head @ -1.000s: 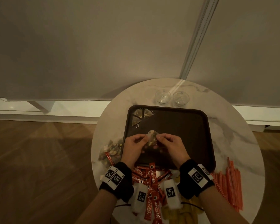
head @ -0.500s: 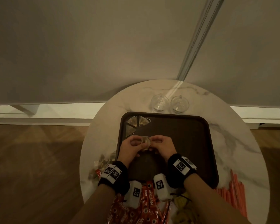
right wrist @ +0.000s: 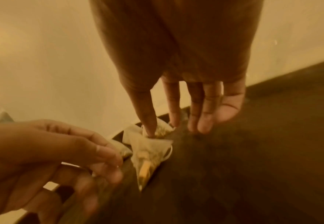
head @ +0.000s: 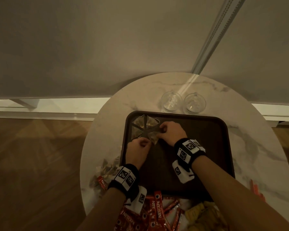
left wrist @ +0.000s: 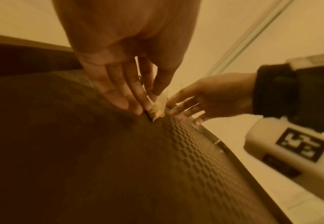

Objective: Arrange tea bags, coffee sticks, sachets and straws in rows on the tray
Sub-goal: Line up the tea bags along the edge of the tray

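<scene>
1. Both hands meet in the far-left corner of the dark tray (head: 198, 147), which sits on a round marble table (head: 260, 147).
2. The left hand (head: 138, 150) pinches the near corner of a pyramid tea bag (head: 153, 136) between thumb and fingertips; the bag's lower edge touches the tray floor.
3. The right hand (head: 171, 132) has its fingers stretched downward, and its thumb tip (right wrist: 149, 128) presses the far end of that same bag (the wrist view shows this best).
4. Three more tea bags (head: 140, 125) lie fanned in the tray corner, just beside the held one.
5. A loose heap of tea bags (head: 107, 169) waits off the tray on the table's left side.
6. Red coffee sticks (head: 157, 209) are piled along the near edge, touching the tray rim; yellow sachets (head: 202, 215) lie to their right.
7. Orange straws (head: 255, 190) show at the table's right edge, mostly behind the right forearm.
8. Two clear glasses (head: 183, 103) stand side by side beyond the tray's far rim.
</scene>
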{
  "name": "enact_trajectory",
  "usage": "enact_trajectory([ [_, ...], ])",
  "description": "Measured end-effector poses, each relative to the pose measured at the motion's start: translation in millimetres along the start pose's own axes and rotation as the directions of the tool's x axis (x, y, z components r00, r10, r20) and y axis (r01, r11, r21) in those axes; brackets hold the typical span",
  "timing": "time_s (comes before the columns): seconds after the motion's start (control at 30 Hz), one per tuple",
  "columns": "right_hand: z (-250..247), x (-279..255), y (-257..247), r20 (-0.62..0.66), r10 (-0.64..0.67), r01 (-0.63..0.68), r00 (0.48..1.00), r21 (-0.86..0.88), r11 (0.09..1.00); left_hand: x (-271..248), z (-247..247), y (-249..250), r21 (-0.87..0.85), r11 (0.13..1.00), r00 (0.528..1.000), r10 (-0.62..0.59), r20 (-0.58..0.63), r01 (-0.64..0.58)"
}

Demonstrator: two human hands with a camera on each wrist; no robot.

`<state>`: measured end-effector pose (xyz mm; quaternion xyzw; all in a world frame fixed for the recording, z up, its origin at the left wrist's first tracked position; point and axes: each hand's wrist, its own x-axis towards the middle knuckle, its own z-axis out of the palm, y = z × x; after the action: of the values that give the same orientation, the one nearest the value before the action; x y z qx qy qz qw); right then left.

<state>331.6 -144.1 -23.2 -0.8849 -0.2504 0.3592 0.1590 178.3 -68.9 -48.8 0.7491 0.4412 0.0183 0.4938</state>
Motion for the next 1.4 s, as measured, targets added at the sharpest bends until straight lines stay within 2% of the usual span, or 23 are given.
enact_trajectory([
  [0.07, -8.6, -4.9, 3.6, -0.024, -0.006, 0.004, 1.0, -0.099, 0.995, 0.2, -2.4, 0.8, 0.115, 0.986, 0.992, 0.124, -0.037, -0.119],
  [0.13, -7.9, -9.4, 10.6, 0.035, 0.035, -0.032, 0.999, -0.086, 0.996, 2.1, -6.0, 3.5, 0.186, 0.961, 0.975, 0.218, -0.048, -0.205],
  [0.17, -3.9, -12.0, 13.0, 0.084, 0.059, -0.052, 0.995, -0.077, 0.996, 4.4, -7.2, 5.3, 0.21, 0.954, 0.974, 0.226, -0.03, -0.215],
  [0.23, 8.2, -18.0, 13.7, 0.159, 0.077, -0.064, 0.984, -0.082, 0.995, 11.3, -7.9, 7.9, 0.278, 0.941, 0.981, 0.192, 0.03, -0.193],
  [0.33, 20.7, -22.9, 5.1, 0.141, 0.031, -0.013, 0.99, -0.127, 0.992, 18.6, -1.3, 9.6, 0.331, 0.927, 0.984, 0.159, 0.082, -0.178],
  [0.53, 20.3, -10.4, -3.3, 0.079, -0.049, 0.065, 0.996, -0.213, 0.975, 17.2, 7.9, 9.3, 0.197, 0.973, 0.992, 0.123, 0.011, -0.123],
  [0.9, 24.5, -6.2, -3.4, 0.064, -0.048, 0.06, 0.997, -0.218, 0.974, 12.4, 21.5, 11.0, 0.053, 0.995, 0.995, 0.083, -0.056, -0.08],
  [1.0, 27.3, -8.1, -4.1, 0.062, -0.048, 0.061, 0.997, -0.226, 0.972, 12.2, 21.2, 10.9, 0.076, 0.992, 0.995, 0.101, -0.022, -0.099],
  [1.17, 31.7, -9.1, -2.7, 0.041, -0.064, 0.072, 0.997, -0.239, 0.968, 11.7, 20.9, 8.2, 0.088, 0.99, 0.992, 0.117, -0.039, -0.114],
  [1.3, 31.4, -10.9, -1.8, 0.074, -0.045, 0.058, 0.996, -0.192, 0.98, 2.1, 18.5, 3.3, 0.209, 0.958, 0.98, 0.197, 0.027, -0.198],
  [1.4, 28.4, -13.0, -0.4, 0.075, -0.04, 0.052, 0.996, -0.156, 0.986, 4.5, 13.8, -0.3, 0.242, 0.952, 0.982, 0.182, 0.042, -0.187],
])
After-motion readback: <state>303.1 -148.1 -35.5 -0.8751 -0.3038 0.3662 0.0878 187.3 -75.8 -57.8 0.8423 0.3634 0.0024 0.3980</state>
